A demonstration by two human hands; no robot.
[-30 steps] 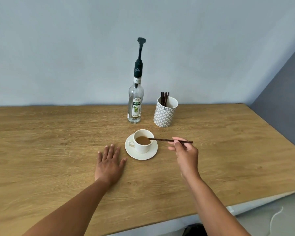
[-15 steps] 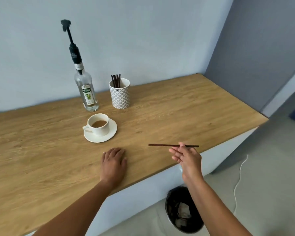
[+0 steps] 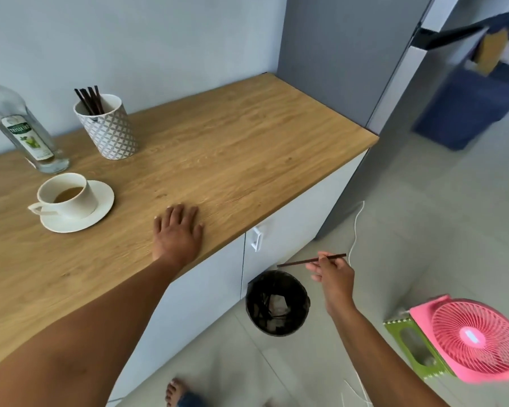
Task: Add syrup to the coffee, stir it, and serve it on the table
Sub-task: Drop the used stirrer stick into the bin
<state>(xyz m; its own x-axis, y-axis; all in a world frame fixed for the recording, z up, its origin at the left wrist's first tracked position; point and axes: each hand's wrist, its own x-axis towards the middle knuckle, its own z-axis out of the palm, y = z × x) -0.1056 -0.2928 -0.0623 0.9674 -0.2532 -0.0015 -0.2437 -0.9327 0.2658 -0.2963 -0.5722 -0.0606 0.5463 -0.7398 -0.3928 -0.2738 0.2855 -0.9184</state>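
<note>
A white cup of coffee (image 3: 66,196) stands on a white saucer (image 3: 100,207) at the left of the wooden counter (image 3: 232,148). Behind it is the clear syrup bottle (image 3: 24,133), its pump cut off by the frame. A patterned holder (image 3: 112,130) with several dark stir sticks stands to its right. My left hand (image 3: 178,232) rests flat on the counter near the front edge. My right hand (image 3: 332,274) is off the counter, above the floor, pinching a dark stir stick (image 3: 300,262) just above a black bin (image 3: 276,304).
White cabinet doors with a handle (image 3: 256,239) sit under the counter. A pink fan (image 3: 476,339) on a green stool (image 3: 409,345) stands at the right on the floor. A white cable (image 3: 356,227) runs along the floor. A grey wall panel (image 3: 350,69) bounds the counter's right end.
My right hand carried the stir stick away from the cup, past the counter's edge, down to above the bin. The view swung right and down. My left hand stayed flat on the counter.
</note>
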